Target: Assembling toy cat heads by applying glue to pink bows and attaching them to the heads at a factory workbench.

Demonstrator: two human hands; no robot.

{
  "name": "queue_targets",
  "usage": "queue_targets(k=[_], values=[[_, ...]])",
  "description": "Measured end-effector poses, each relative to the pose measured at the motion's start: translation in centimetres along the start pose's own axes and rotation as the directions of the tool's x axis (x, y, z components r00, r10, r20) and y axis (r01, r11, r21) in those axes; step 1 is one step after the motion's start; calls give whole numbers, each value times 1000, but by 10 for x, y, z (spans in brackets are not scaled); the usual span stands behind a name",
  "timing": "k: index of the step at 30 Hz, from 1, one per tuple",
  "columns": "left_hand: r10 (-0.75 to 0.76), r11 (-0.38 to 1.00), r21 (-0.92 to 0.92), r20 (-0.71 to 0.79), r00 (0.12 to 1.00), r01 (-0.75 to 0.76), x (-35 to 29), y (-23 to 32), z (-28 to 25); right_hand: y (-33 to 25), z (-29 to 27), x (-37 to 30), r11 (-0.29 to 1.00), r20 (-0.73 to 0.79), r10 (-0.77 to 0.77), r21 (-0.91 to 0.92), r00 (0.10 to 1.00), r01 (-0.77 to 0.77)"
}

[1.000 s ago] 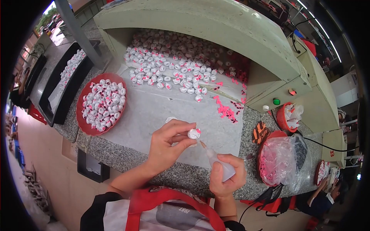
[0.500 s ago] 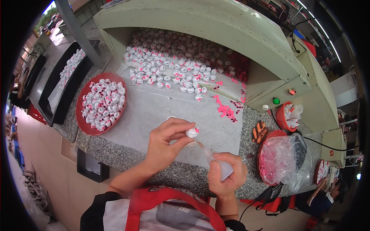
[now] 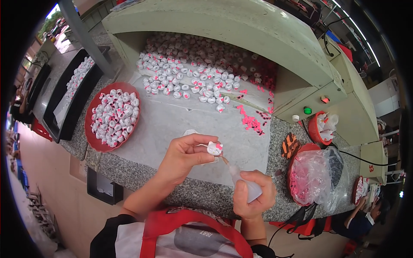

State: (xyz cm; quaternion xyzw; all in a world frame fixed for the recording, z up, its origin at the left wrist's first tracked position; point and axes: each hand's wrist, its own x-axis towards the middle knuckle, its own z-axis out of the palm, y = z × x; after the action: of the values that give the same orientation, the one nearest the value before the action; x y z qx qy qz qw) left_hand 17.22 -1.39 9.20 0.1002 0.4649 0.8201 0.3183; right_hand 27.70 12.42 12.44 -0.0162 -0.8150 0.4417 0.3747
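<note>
Over the grey stone surface (image 3: pixel 142 172), the left hand (image 3: pixel 185 157) pinches a small white toy piece (image 3: pixel 214 148) with a pink spot between thumb and fingertips. The right hand (image 3: pixel 254 195) is wrapped tight around a soft squeeze bottle (image 3: pixel 245 185), and its thin tip touches the piece. It looks like the gluing or dabbing step is going on right now. Next, the tip would need to come away cleanly and the piece be kept steady, so nothing smears. Many more little pieces lie in a red tray (image 3: pixel 92 129) to the left and in a big pile (image 3: pixel 193 73) farther back. Compared with a moment ago, the hands have hardly moved; the bottle tip has come a bit closer to the piece.
</note>
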Motion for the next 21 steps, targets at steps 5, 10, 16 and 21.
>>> queue_targets(k=[5, 10, 16, 21], values=[[11, 1000, -3, 0, 1000, -11, 1, 0, 0, 5, -6, 5, 992, 26, -123, -35, 992, 124], [6, 1000, 25, -3, 1000, -6, 1, 0, 2, 0, -9, 6, 991, 58, -122, -53, 991, 125], [15, 999, 39, -26, 1000, -14, 5, -4, -5, 7, -1, 1, 985, 24, 161, -64, 987, -159], [-8, 995, 96, -86, 996, 16, 9, -18, -16, 128, 1, -24, 613, 145, 711, 351, 688, -708]])
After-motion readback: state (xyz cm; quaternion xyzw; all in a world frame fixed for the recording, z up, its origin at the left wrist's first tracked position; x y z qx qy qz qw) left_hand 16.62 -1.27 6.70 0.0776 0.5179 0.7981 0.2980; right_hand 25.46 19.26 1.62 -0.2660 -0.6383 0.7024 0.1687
